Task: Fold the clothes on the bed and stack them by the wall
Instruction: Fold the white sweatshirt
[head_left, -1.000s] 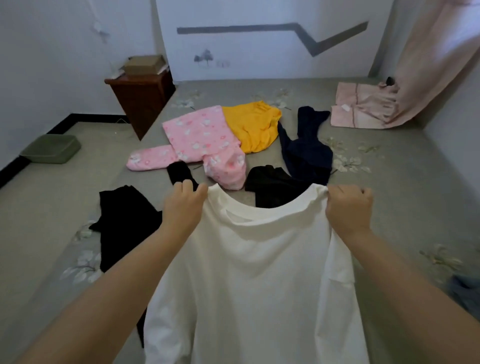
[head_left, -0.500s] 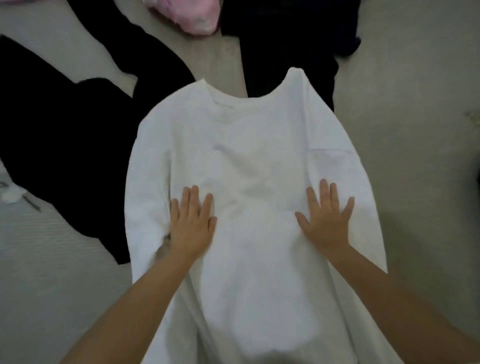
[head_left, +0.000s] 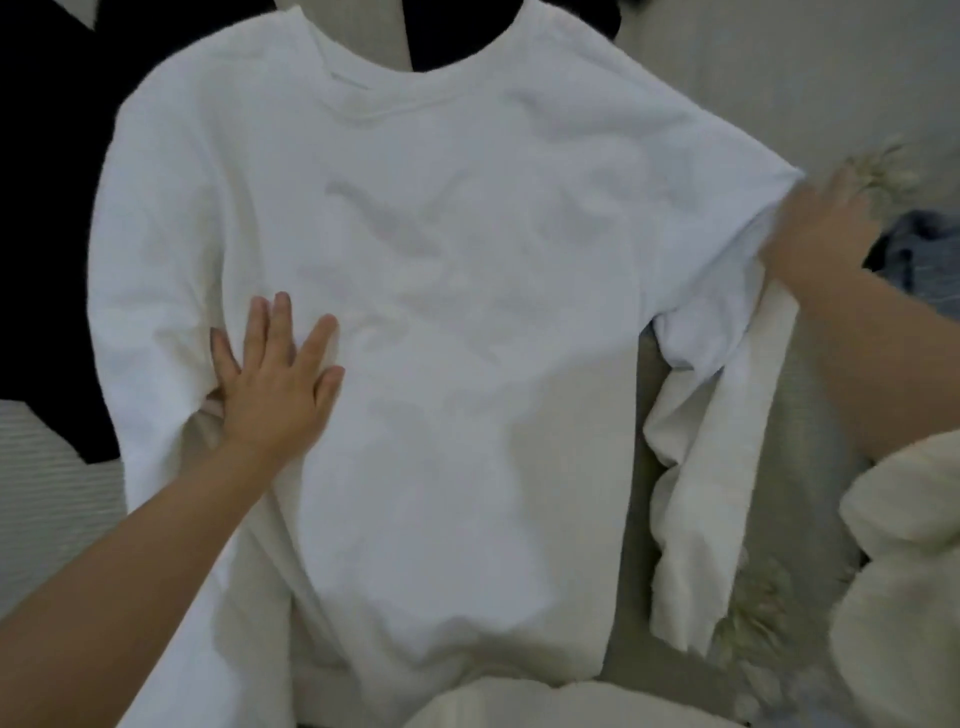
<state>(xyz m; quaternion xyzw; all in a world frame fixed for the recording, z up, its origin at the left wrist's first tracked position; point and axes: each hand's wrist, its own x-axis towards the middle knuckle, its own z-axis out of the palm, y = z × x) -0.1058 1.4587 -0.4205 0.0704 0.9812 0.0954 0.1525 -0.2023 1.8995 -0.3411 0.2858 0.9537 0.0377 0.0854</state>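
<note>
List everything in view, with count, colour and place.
white T-shirt: one, white, spread flat on the bed, centre of view
black clothes: at least two pieces, black, under the shirt's collar and left edge
blue garment: one, blue, right edge
bed cover: one, grey with pale flowers, under everything
left hand: flat on the shirt, fingers straight
right hand: at the shirt's right sleeve, blurred, grip unclear

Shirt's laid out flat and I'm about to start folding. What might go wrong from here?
1. The white shirt lies partly over black clothes; a fold may catch them.
2. Wrinkles show across its chest and would be pressed in.
3. The right hand is at the right sleeve, which is bunched below it, while the left hand presses flat: the fold could come out lopsided.
</note>
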